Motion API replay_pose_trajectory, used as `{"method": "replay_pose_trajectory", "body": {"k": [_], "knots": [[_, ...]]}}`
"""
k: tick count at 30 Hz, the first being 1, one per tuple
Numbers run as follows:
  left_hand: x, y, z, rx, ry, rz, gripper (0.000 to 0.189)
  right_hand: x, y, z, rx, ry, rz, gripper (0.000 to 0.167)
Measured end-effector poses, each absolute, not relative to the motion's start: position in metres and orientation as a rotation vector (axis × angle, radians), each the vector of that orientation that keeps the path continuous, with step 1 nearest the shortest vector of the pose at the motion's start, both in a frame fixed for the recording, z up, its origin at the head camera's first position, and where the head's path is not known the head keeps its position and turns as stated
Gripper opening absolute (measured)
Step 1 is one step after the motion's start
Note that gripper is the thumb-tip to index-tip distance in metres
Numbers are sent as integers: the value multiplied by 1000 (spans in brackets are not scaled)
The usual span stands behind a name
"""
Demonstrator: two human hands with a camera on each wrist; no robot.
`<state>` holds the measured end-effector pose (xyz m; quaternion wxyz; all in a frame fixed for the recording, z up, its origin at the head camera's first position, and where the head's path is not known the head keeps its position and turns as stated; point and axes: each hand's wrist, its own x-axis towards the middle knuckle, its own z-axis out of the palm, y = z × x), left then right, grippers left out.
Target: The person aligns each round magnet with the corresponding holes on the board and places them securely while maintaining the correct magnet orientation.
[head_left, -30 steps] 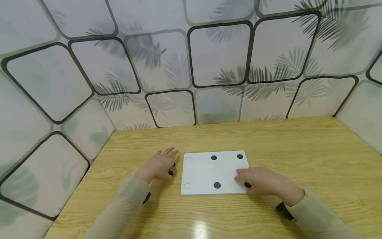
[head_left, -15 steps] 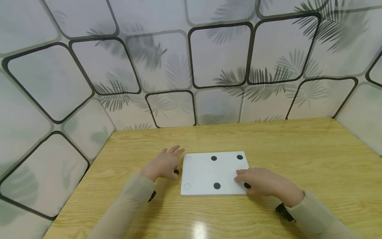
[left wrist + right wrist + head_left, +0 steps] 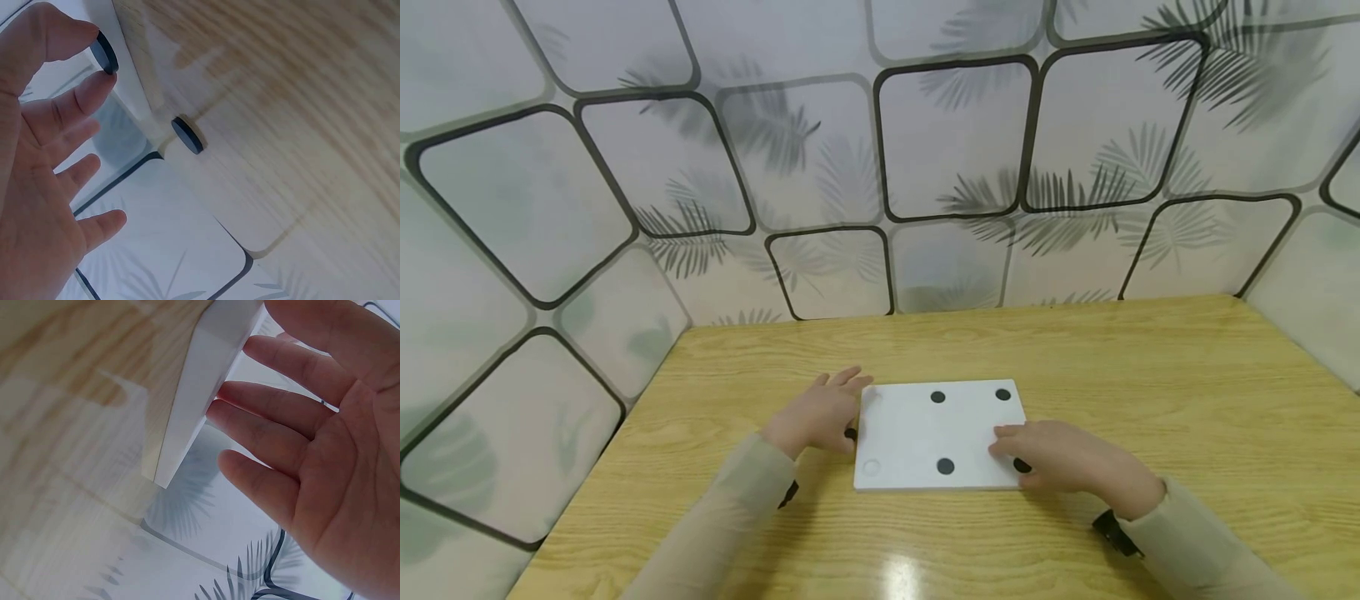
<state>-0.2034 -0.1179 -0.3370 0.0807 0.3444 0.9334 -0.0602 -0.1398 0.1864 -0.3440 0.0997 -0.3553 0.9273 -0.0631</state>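
Note:
A white rectangular board point(image 3: 902, 433) lies flat on the wooden table, with several black discs point(image 3: 945, 467) set in it. At its near left corner shows a round, shallow recess point(image 3: 871, 467). My left hand point(image 3: 820, 415) is at the board's left edge, its fingers reaching over the far left corner. Between thumb and index finger it pinches a black disc point(image 3: 105, 53); the other fingers are spread. Another black disc point(image 3: 187, 135) lies on the table past that hand. My right hand point(image 3: 1060, 454) rests on the board's right edge, fingers relaxed, partly covering the near right disc point(image 3: 1022, 465).
The wood-grain table point(image 3: 1075, 358) reaches back to a patterned backdrop point(image 3: 955, 142) with leaf prints and dark outlined squares. This backdrop also closes in the left and right sides. Both forearms carry light sleeves point(image 3: 715, 508) and dark wrist straps.
My left hand has moved right, carrying its pinched disc up to the board's left edge. The loose disc on the table is now hidden from the head view. My right hand has stayed put.

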Motion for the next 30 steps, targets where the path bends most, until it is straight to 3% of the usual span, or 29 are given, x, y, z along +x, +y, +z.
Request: {"method": "replay_pose_trajectory", "body": {"k": [30], "knots": [[-186, -87, -336, 1135, 2704, -370, 30, -141, 186, -345, -1029, 2733, -169, 37]]}}
